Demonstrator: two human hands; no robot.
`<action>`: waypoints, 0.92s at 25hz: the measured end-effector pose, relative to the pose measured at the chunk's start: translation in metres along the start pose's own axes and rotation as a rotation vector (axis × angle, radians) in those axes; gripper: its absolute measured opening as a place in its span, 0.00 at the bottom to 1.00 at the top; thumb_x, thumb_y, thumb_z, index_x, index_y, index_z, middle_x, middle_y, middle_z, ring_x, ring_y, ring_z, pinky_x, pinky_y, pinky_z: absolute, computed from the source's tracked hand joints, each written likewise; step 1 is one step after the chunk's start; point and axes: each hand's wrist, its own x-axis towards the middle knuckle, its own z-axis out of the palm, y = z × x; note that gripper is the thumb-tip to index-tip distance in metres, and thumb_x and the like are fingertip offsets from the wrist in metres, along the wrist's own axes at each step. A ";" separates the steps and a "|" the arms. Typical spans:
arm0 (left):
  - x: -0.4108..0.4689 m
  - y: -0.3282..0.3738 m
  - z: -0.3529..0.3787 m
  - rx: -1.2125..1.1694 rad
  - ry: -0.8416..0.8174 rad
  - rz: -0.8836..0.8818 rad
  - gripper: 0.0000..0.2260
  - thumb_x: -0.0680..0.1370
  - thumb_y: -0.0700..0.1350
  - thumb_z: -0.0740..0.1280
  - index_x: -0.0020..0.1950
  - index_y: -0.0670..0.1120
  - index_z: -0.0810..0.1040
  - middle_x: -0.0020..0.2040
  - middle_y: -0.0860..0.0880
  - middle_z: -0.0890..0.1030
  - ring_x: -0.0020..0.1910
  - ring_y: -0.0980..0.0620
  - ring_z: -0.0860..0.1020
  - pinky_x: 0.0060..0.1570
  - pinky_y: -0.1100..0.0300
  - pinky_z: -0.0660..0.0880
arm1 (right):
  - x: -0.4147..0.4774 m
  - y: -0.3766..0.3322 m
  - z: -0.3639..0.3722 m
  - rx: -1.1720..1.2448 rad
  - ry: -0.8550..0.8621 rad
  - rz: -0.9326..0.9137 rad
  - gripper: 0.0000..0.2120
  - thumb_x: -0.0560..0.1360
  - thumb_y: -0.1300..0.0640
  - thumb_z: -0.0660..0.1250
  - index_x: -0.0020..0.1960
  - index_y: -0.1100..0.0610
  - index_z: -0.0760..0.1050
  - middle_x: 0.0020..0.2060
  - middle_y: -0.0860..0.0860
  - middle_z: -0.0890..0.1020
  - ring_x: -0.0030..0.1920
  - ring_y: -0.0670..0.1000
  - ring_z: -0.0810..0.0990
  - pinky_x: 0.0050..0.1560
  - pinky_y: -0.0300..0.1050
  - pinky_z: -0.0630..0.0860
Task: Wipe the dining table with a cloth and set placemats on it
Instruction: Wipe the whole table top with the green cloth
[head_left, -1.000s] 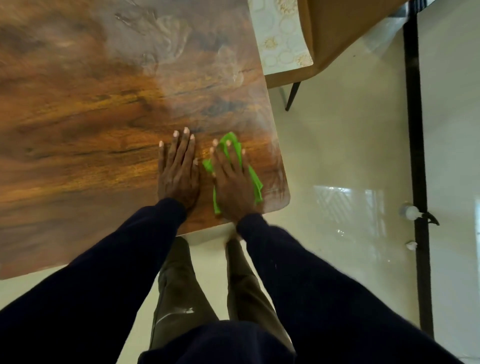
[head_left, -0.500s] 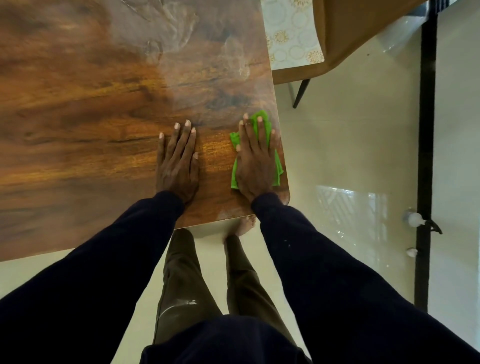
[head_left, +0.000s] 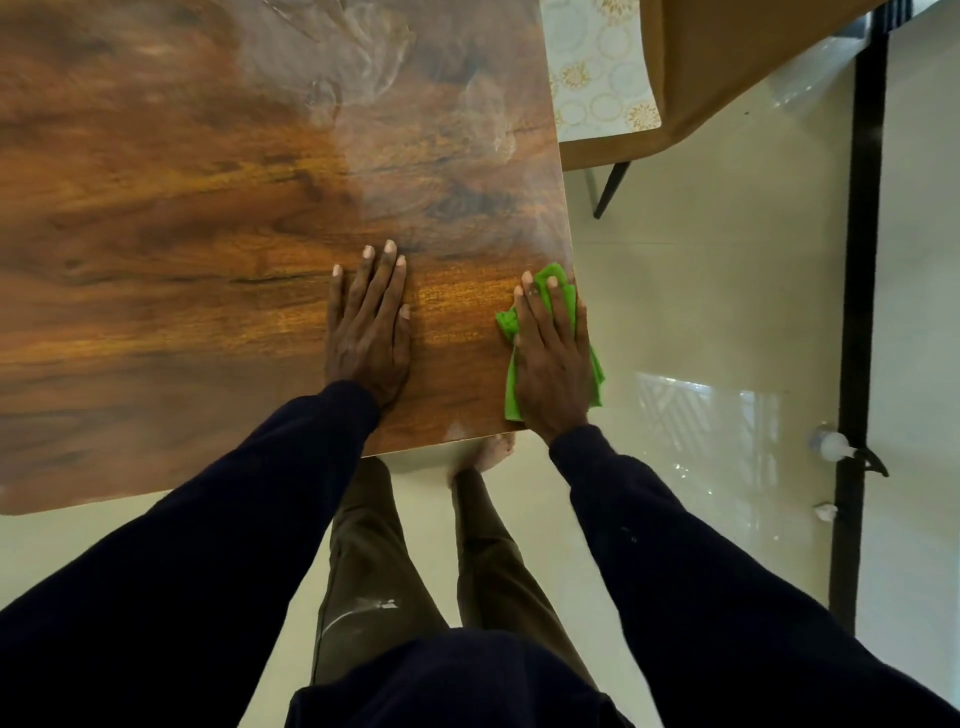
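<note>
The glossy wood-grain dining table (head_left: 182, 234) fills the upper left of the head view, with smeared wipe marks near its far right part. My right hand (head_left: 553, 369) lies flat on a green cloth (head_left: 558, 283), pressing it onto the table's near right corner, with part of the cloth hanging past the right edge. My left hand (head_left: 370, 327) rests flat on the bare wood with fingers spread, a hand's width left of the cloth. A white placemat with gold circles (head_left: 597, 73) lies on a brown chair seat beyond the table's right edge.
The brown chair (head_left: 727, 67) with a thin black leg stands at the upper right on a shiny cream floor. A black door frame (head_left: 862, 260) runs down the right side with a white doorstop beside it. My legs and one bare foot stand under the table's near edge.
My right hand has slid the green cloth to the right, from beside my left hand out to the table's right edge. My left hand has stayed in place.
</note>
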 end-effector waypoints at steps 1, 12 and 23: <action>0.000 0.000 0.000 0.001 0.000 0.005 0.24 0.88 0.44 0.54 0.85 0.41 0.59 0.86 0.44 0.58 0.85 0.45 0.53 0.83 0.39 0.50 | 0.008 -0.021 0.005 0.019 0.030 0.089 0.31 0.88 0.41 0.48 0.82 0.61 0.63 0.82 0.59 0.62 0.83 0.63 0.57 0.81 0.70 0.53; 0.001 0.000 -0.001 -0.026 0.000 0.002 0.25 0.88 0.43 0.56 0.85 0.41 0.58 0.86 0.44 0.57 0.86 0.45 0.53 0.83 0.39 0.49 | -0.058 -0.017 0.003 0.051 -0.056 -0.094 0.35 0.83 0.51 0.67 0.83 0.61 0.57 0.84 0.59 0.57 0.84 0.62 0.51 0.81 0.71 0.53; 0.001 -0.002 0.002 -0.050 0.040 -0.056 0.26 0.88 0.43 0.56 0.85 0.41 0.56 0.86 0.43 0.55 0.86 0.45 0.52 0.83 0.39 0.50 | 0.108 -0.055 0.009 -0.015 0.019 -0.070 0.26 0.87 0.53 0.51 0.83 0.59 0.60 0.84 0.57 0.59 0.84 0.62 0.52 0.81 0.68 0.52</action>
